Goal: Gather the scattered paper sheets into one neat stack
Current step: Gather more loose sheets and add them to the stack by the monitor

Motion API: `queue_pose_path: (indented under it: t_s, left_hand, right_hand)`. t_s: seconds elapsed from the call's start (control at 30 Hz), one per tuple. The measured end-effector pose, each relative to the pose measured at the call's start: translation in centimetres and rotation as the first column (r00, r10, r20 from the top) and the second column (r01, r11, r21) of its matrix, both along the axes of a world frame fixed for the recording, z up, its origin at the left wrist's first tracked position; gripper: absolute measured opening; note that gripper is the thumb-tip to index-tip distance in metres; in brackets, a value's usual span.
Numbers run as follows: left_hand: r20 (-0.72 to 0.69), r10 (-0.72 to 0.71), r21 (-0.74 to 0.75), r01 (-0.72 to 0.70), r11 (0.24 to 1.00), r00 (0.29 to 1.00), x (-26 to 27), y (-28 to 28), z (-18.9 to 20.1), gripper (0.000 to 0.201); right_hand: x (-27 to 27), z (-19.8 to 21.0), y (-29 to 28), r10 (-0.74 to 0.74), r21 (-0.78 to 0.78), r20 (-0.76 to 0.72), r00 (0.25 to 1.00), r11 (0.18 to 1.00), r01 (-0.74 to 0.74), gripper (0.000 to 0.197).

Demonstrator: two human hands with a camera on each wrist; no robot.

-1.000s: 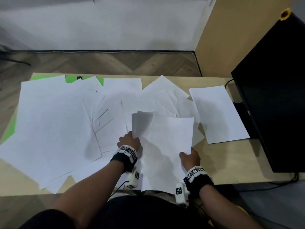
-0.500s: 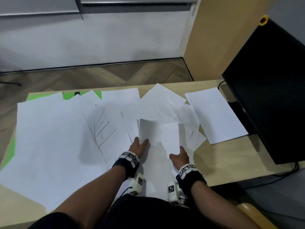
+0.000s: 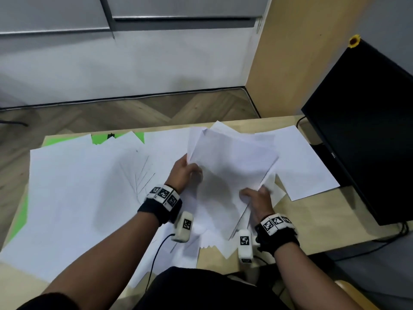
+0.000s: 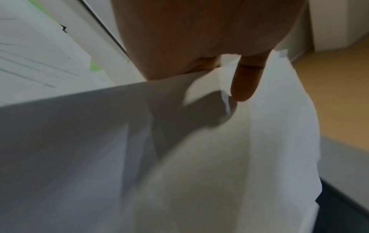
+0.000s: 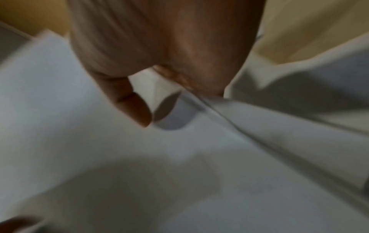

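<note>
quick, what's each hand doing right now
Left hand: gripping the left edge of the bundle of paper sheets.
Right hand: gripping the same bundle at its lower right edge.

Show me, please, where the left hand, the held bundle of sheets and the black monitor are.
left hand [image 3: 182, 173], head view, back of the hand.
held bundle of sheets [image 3: 232, 162], head view, middle of the top sheet.
black monitor [image 3: 366, 121], head view, middle of the dark screen.

The head camera looks down from above at the desk [image 3: 312, 222] and both forearms. Each wrist camera sits very close, facing along its palm to the fingers [image 4: 244, 82]; all three share the held paper sheets [image 3: 232, 162].
</note>
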State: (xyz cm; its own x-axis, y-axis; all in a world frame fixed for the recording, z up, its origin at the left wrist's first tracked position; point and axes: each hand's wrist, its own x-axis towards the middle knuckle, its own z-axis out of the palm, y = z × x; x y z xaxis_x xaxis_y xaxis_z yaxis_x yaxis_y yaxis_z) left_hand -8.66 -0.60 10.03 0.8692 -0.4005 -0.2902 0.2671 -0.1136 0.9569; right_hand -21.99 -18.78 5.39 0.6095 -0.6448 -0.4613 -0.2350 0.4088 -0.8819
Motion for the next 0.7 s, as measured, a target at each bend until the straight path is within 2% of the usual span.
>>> queue_pose_path:
  t_s: [0.13, 0.27, 0.37, 0.47, 0.7]
  left_hand:
    - [0.07, 0.112, -0.143, -0.101, 0.985, 0.991, 0.8, 0.1, 2.8, 0.025]
    - [0.143, 0.151, -0.259, -0.11, 0.96, 0.978, 1.0, 0.7, 4.6, 0.031]
    - [0.227, 0.087, -0.176, -0.047, 0.983, 0.97, 1.0, 1.2, 3.4, 0.045]
    - [0.235, 0.045, -0.051, -0.033, 0.998, 0.971, 0.6, 1.1, 1.4, 0.045]
    - [0.155, 0.105, -0.052, -0.098, 0.994, 0.982, 0.4, 0.9, 0.8, 0.033]
  right_hand:
    - [1.8, 4.9, 1.3, -0.07, -0.244, 0.169, 0.983, 0.963, 0.11, 0.027]
    - [2.0, 6.8, 1.6, -0.167, -0.29, 0.306, 0.937, 0.921, 0.258, 0.033]
    - [1.5, 6.4, 1.9, -0.146, -0.31, 0.276, 0.95, 0.922, 0.231, 0.042]
    - [1.4, 5.7, 2.7, -0.137, -0.321, 0.179, 0.974, 0.928, 0.19, 0.059]
    - [1.7, 6.4, 2.9, -0.128, -0.358, 0.139, 0.982, 0.918, 0.171, 0.068]
